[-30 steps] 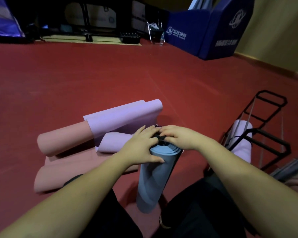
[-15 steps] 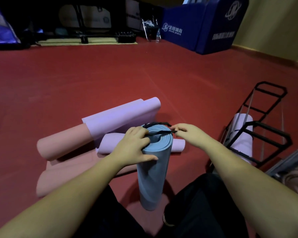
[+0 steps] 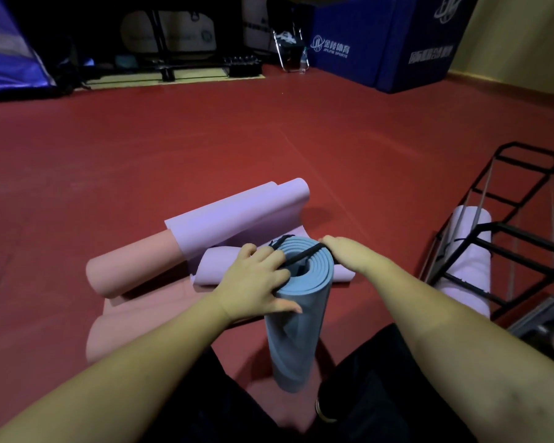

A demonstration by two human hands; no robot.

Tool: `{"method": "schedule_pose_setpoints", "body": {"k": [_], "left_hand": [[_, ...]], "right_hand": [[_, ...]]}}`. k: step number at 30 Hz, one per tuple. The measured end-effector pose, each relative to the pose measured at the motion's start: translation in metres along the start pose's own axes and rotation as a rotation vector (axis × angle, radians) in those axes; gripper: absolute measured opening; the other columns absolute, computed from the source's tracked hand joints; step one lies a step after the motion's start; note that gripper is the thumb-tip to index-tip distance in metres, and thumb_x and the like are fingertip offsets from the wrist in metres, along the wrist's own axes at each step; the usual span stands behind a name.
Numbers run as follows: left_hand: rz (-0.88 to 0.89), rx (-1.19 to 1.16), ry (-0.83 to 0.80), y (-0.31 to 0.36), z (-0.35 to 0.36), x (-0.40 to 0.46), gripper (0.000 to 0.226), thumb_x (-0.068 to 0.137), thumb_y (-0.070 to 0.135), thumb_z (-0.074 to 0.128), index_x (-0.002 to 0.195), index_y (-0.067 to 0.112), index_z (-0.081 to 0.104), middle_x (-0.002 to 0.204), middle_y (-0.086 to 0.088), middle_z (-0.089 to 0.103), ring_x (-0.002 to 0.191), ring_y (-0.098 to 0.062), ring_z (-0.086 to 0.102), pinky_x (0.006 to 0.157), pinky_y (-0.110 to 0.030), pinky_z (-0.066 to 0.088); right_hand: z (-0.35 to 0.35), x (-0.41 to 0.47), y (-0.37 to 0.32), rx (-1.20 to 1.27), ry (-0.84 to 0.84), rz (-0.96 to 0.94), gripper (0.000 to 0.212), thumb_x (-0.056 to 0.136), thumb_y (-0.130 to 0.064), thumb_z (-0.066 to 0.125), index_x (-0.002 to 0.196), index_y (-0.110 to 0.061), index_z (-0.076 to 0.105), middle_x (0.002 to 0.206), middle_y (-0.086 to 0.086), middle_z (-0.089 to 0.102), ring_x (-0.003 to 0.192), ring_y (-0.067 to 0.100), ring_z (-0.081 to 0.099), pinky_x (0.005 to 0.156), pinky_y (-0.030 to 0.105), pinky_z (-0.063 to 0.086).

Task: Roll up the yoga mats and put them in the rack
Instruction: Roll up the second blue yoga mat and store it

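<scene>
The left hand (image 3: 253, 282) grips the top of the blue mat (image 3: 298, 314), thumb wrapped across its near face and fingers curled over the rim, one of them hooking the black strap (image 3: 301, 255); that clamp keeps the coil from springing loose while the strap is worked. The blue mat stands upright on the red floor (image 3: 141, 155) between the person's knees, spiral end up, which puts the rim where both hands can reach it. Left of the blue mat and behind it lie the pink mat (image 3: 131, 266) and the lilac mats (image 3: 237, 215), only loosely curled and overlapping, so they appear to be waiting their turn. On the right of the blue mat's rim the right hand (image 3: 349, 254) pinches the other end of the strap and draws it taut across the opening, probably to slip the loop down round the roll, though its fingertips are hidden behind the rim. Further right of the blue mat stands the black rack (image 3: 509, 247), with one pale rolled mat (image 3: 467, 254) already lying in it, near enough for the blue mat to be passed over once bound
</scene>
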State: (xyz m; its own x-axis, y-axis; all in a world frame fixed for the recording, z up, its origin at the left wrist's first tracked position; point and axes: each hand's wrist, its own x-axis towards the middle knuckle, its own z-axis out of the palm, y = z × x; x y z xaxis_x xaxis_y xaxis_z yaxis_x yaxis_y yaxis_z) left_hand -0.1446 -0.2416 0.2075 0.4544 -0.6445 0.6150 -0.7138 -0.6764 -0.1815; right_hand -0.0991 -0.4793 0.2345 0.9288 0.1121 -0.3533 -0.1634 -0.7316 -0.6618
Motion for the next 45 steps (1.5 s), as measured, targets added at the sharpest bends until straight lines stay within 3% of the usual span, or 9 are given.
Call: {"method": "schedule_pose_setpoints", "body": {"k": [6,10,13,20,24,28,33,38,45], "left_hand": [[-0.173,0.077,-0.027,-0.011,0.001,-0.005,0.065,0.072,0.084,0.047,0.073,0.022,0.067,0.073,0.001,0.047,0.071,-0.023,0.043,0.063,-0.034,0.019],[-0.323,0.092,-0.119,-0.018,0.000,0.003,0.067,0.070,0.081,0.042,0.071,0.023,0.073,0.069,0.002,0.049,0.068,-0.025,0.051,0.064,-0.031,0.021],[-0.364,0.080,-0.176,-0.019,0.001,0.007,0.062,0.068,0.081,0.053,0.080,0.025,0.077,0.071,0.002,0.052,0.071,-0.025,0.054,0.064,-0.031,0.023],[-0.512,-0.037,-0.205,-0.009,0.006,0.010,0.062,0.069,0.075,0.060,0.092,0.020,0.077,0.079,-0.002,0.054,0.076,-0.029,0.056,0.061,-0.031,0.031],[-0.559,-0.109,-0.147,0.001,0.011,0.005,0.066,0.073,0.068,0.056,0.093,0.008,0.076,0.081,-0.005,0.056,0.076,-0.032,0.057,0.063,-0.034,0.049],[-0.577,-0.163,-0.148,0.005,0.014,0.003,0.062,0.073,0.062,0.071,0.094,0.004,0.074,0.085,-0.008,0.056,0.081,-0.033,0.056,0.071,-0.040,0.054],[-0.424,-0.136,-0.095,0.022,0.016,0.004,0.069,0.078,0.064,0.054,0.101,0.002,0.072,0.080,-0.009,0.054,0.073,-0.032,0.056,0.064,-0.037,0.053],[-0.199,-0.161,-0.030,0.026,0.014,0.004,0.061,0.084,0.059,0.050,0.114,0.008,0.068,0.084,-0.006,0.054,0.079,-0.025,0.050,0.064,-0.034,0.049],[0.039,-0.076,-0.084,-0.012,-0.004,-0.008,0.033,0.094,0.046,0.048,0.104,0.024,0.069,0.083,0.001,0.054,0.079,-0.023,0.051,0.066,-0.035,0.032]], "right_hand": [[-0.004,-0.031,0.011,-0.013,0.089,0.011,0.037,0.102,-0.038,0.043,0.081,-0.015,0.063,0.065,-0.002,0.049,0.061,0.016,0.049,0.056,0.020,0.039],[0.006,-0.054,0.024,-0.058,0.034,-0.197,0.026,0.101,-0.021,0.051,0.114,-0.023,0.074,0.096,-0.002,0.074,0.081,0.005,0.061,0.078,0.019,0.045],[0.038,-0.065,0.031,-0.264,0.057,-0.277,0.030,0.099,-0.018,0.056,0.082,-0.006,0.077,0.138,-0.003,0.058,0.127,0.007,0.054,0.104,0.018,0.037],[0.085,-0.057,0.032,-0.112,0.355,-0.232,0.049,0.093,-0.025,0.065,0.054,-0.023,0.035,0.144,-0.009,0.052,0.097,0.010,0.064,0.070,0.025,0.037],[0.083,-0.058,0.005,0.184,0.317,-0.074,0.034,0.084,-0.022,0.071,0.112,-0.030,0.054,0.100,-0.007,0.071,0.078,0.010,0.064,0.072,0.026,0.047],[0.054,-0.055,-0.017,0.430,0.330,0.073,0.038,0.099,-0.028,0.044,0.136,-0.021,0.044,0.115,0.009,0.067,0.071,0.024,0.060,0.069,0.034,0.049],[0.013,-0.038,-0.056,0.123,0.113,0.267,0.074,0.076,-0.084,0.039,0.109,-0.019,0.052,0.091,0.008,0.066,0.058,0.023,0.071,0.057,0.036,0.059],[0.005,-0.029,-0.052,-0.222,0.181,0.294,0.045,0.079,-0.043,0.057,0.112,-0.012,0.052,0.078,0.004,0.065,0.049,0.017,0.064,0.050,0.029,0.056],[-0.003,-0.035,-0.028,-0.099,0.204,0.281,0.038,0.078,-0.041,0.054,0.104,-0.013,0.050,0.077,0.010,0.067,0.047,0.023,0.062,0.045,0.030,0.053]]}}
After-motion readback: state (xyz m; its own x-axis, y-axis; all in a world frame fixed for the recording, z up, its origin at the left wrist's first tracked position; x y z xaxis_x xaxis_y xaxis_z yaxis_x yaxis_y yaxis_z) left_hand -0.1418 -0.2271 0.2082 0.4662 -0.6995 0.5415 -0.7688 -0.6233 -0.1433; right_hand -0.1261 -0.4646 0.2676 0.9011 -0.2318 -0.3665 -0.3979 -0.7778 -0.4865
